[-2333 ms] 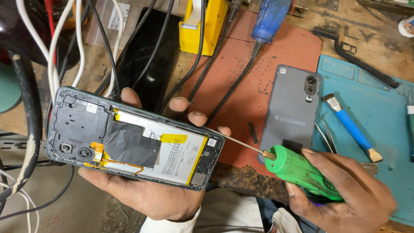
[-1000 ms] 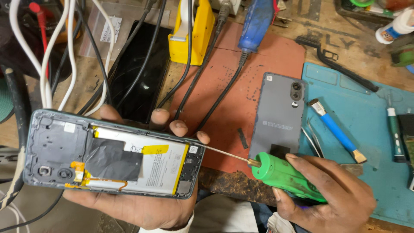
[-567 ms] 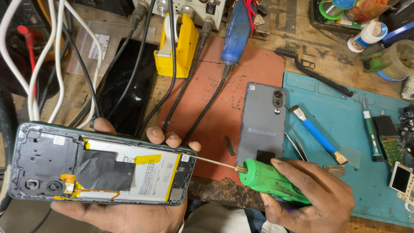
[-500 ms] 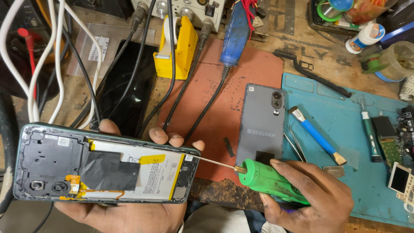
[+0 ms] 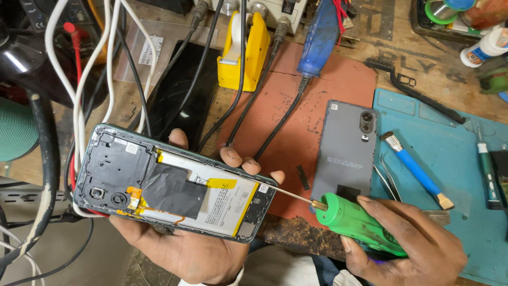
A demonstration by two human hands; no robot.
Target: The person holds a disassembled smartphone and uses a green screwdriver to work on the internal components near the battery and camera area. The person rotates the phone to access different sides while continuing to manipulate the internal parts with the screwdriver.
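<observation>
Compared with the earlier views, the opened phone (image 5: 174, 185) sits slightly further toward the centre of the frame, and the screwdriver tip holds the same station at the phone's right-hand end; the hand-to-tool relationship is unchanged, which suggests work continuing on one fastener at that corner. The left hand (image 5: 185, 249) cradles the phone from beneath in the lower left of the frame, its fingers (image 5: 233, 158) wrapped over the far edge, closed firmly on the chassis. The right hand (image 5: 413, 249), at lower right, is clenched around the green screwdriver (image 5: 360, 222), whose thin shaft bridges to the phone's corner. The exposed interior shows battery, black shielding tape and yellow tabs. The detached grey back cover (image 5: 346, 148) lies on the tabletop (image 5: 317, 90) at centre right, beside a blue-handled brush (image 5: 415, 169) on the blue mat (image 5: 455, 153)
</observation>
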